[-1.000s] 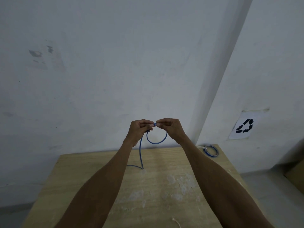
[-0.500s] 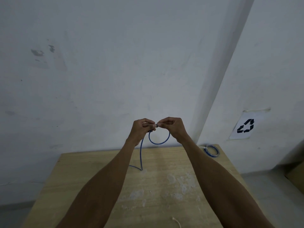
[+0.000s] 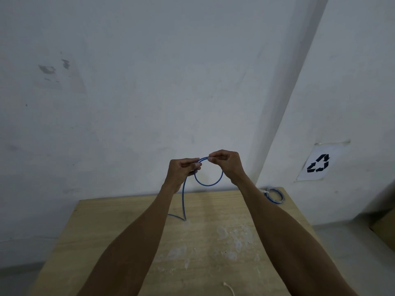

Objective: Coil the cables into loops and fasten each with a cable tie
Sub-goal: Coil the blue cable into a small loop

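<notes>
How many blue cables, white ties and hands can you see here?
Blue cables: 2, the held cable and the coiled cable at the far right.
White ties: 2, the tie on the coil and the loose tie at the near edge.
Hands: 2, left hand and right hand, both pinching the held cable.
Total: 6.

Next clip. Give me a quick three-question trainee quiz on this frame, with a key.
1. True or false: the left hand and the right hand both pinch the blue cable, held up above the table.
2. Where does the second blue coil lie? A) at the table's far right corner B) on the floor C) in the left hand
3. Fill in: the cable's free run hangs down to the table from the ___ hand.
Key: 1 true; 2 A; 3 left.
</notes>
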Action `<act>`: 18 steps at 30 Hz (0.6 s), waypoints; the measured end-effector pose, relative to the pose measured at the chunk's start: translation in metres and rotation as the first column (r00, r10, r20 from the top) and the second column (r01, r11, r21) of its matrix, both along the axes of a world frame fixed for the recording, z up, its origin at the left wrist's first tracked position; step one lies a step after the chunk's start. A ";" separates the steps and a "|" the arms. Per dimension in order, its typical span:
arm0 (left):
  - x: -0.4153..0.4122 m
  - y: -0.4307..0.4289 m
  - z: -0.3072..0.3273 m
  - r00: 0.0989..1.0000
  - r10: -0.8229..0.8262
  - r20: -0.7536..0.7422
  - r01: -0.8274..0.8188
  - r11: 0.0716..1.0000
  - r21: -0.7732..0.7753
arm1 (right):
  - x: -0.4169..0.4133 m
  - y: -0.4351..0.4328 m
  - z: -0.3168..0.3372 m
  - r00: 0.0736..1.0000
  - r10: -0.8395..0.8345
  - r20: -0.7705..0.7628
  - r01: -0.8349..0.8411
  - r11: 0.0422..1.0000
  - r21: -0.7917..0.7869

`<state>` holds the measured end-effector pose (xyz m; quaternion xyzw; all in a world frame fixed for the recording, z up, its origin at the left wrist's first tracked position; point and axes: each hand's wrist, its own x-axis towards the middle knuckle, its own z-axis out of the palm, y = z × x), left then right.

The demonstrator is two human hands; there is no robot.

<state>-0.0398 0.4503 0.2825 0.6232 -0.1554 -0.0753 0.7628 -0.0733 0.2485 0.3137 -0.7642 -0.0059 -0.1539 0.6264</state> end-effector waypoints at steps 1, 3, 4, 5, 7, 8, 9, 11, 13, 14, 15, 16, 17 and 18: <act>0.000 0.000 0.000 1.000 0.003 -0.008 -0.003 1.000 -0.009 | 0.000 0.000 0.001 1.000 0.009 -0.005 -0.009 1.000 0.003; 0.002 0.001 -0.001 1.000 0.005 -0.022 -0.006 1.000 -0.015 | 0.000 0.001 0.001 1.000 0.024 -0.020 -0.024 0.999 -0.021; 0.002 0.002 -0.001 1.000 0.006 -0.022 -0.006 1.000 -0.012 | 0.000 0.000 0.001 0.999 0.022 -0.026 -0.024 0.999 -0.041; 0.002 0.002 -0.001 1.000 0.005 -0.018 -0.005 1.000 -0.003 | 0.001 -0.001 0.001 0.999 0.015 -0.029 -0.017 0.998 -0.064; 0.003 0.003 -0.002 1.000 -0.003 -0.008 0.003 1.000 0.014 | 0.002 -0.003 0.000 0.999 0.003 -0.037 -0.006 0.996 -0.093; 0.004 0.003 -0.003 1.000 -0.014 -0.008 0.014 1.000 0.016 | 0.002 -0.003 0.001 0.999 0.002 -0.042 -0.006 0.996 -0.094; 0.005 0.004 -0.003 1.000 -0.028 -0.009 0.028 0.999 0.018 | 0.001 -0.003 0.000 0.999 0.001 -0.045 -0.005 0.996 -0.085; 0.007 0.004 -0.004 0.999 -0.046 -0.008 0.046 0.998 0.030 | 0.000 -0.003 0.001 0.999 0.004 -0.048 -0.007 0.998 -0.060; 0.009 0.003 -0.001 1.000 0.002 -0.004 -0.002 1.000 0.016 | -0.003 0.001 0.000 0.999 -0.004 -0.047 0.003 1.000 -0.028; 0.009 0.000 0.002 0.998 0.055 -0.010 -0.056 0.998 -0.018 | -0.003 0.003 -0.003 0.999 -0.014 -0.050 0.015 1.000 0.016; 0.011 -0.003 0.006 0.992 0.121 -0.029 -0.123 0.990 -0.067 | -0.004 0.005 -0.008 0.997 -0.038 -0.069 0.042 0.997 0.063; 0.013 -0.006 0.010 0.981 0.188 -0.053 -0.193 0.974 -0.122 | -0.004 0.007 -0.013 0.992 -0.080 -0.098 0.090 0.990 0.105; 0.015 -0.009 0.015 0.966 0.248 -0.074 -0.258 0.951 -0.170 | -0.004 0.008 -0.020 0.976 -0.152 -0.155 0.173 0.976 0.133; 0.018 -0.011 0.020 0.951 0.296 -0.090 -0.309 0.928 -0.208 | -0.003 0.010 -0.028 0.946 -0.228 -0.233 0.270 0.948 0.170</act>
